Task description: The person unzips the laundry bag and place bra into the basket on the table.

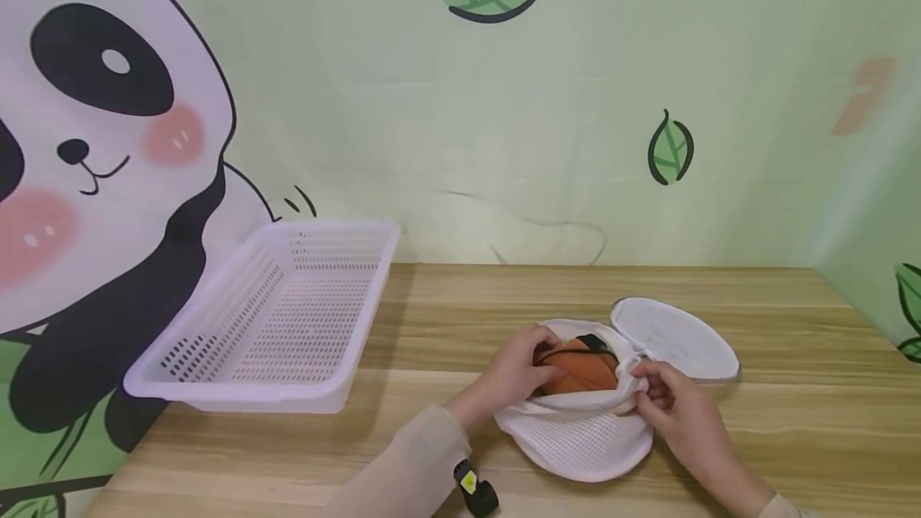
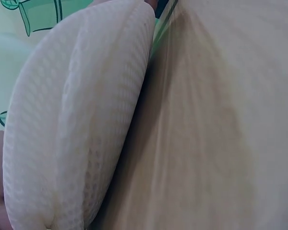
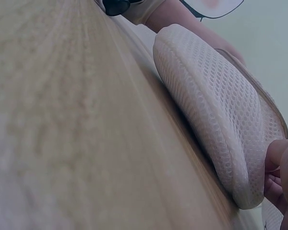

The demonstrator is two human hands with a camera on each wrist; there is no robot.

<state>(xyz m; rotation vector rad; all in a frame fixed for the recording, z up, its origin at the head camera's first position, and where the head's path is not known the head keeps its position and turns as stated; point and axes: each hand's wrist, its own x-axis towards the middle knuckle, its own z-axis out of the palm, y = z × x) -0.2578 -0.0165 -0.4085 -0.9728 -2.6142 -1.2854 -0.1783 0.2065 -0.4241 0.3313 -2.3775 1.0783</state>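
A white mesh laundry bag point(image 1: 583, 442) sits on the table with its round lid point(image 1: 679, 338) folded back to the far right. Inside its mouth lies an orange-brown cloth item with black trim point(image 1: 579, 370); its lower part is hidden in the bag. My left hand point(image 1: 514, 370) reaches over the bag's left rim, thumb and fingers curled on the cloth item. At the right rim, my right hand point(image 1: 672, 406) pinches the bag's edge between thumb and fingers. The bag's mesh side point(image 2: 81, 110) fills much of the left wrist view, and its mesh body point(image 3: 216, 110) shows in the right wrist view.
To the left stands a white perforated plastic basket point(image 1: 334, 394). The wood-grain table point(image 1: 446, 310) runs back to a green printed backdrop point(image 1: 374, 102) with a panda and leaves. A black wrist device point(image 1: 475, 490) hangs by my left sleeve.
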